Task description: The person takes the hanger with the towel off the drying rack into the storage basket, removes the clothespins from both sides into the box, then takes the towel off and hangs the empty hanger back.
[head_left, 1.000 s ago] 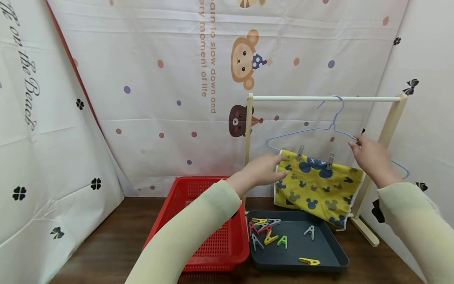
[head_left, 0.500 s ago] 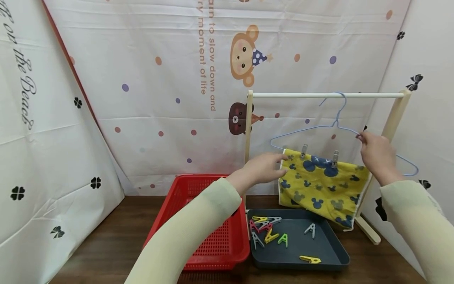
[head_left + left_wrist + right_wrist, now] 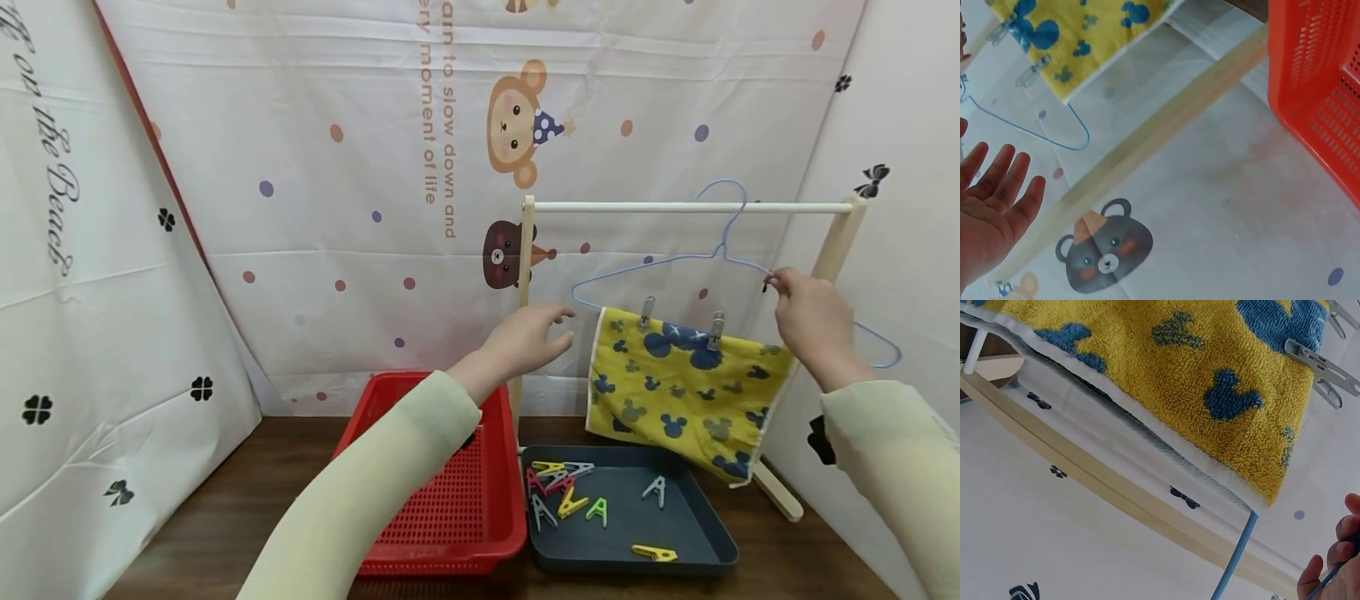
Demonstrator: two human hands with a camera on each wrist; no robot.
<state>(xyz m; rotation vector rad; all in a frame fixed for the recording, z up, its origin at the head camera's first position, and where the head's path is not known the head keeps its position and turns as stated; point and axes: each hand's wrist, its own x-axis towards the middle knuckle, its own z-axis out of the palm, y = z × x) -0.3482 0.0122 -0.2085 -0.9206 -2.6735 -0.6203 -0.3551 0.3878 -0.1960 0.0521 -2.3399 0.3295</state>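
Note:
My right hand (image 3: 813, 323) pinches the right shoulder of a blue wire hanger (image 3: 678, 257). In the right wrist view its fingers (image 3: 1342, 553) curl round the wire. A yellow towel (image 3: 660, 404) with blue mouse-head prints hangs folded over the hanger's lower bar. Two grey clothespins, a left one (image 3: 647, 312) and a right one (image 3: 716, 331), grip its top edge. The hanger's hook rises above the white rail (image 3: 600, 207) of a wooden rack. My left hand (image 3: 525, 340) is held in the air left of the towel, fingers relaxed, touching nothing; the left wrist view shows its bare palm (image 3: 985, 231).
A red plastic basket (image 3: 504, 517) stands left of the rack on the dark wooden table (image 3: 217, 500). Beside it, a dark grey tray (image 3: 637, 533) holds several coloured clothespins. Printed white cloth (image 3: 322, 208) encloses the back and sides.
The hook has risen from the rail to stand above it, and the hanger with the towel has shifted slightly right and up with my right hand. My left hand has drawn back leftward from the towel.

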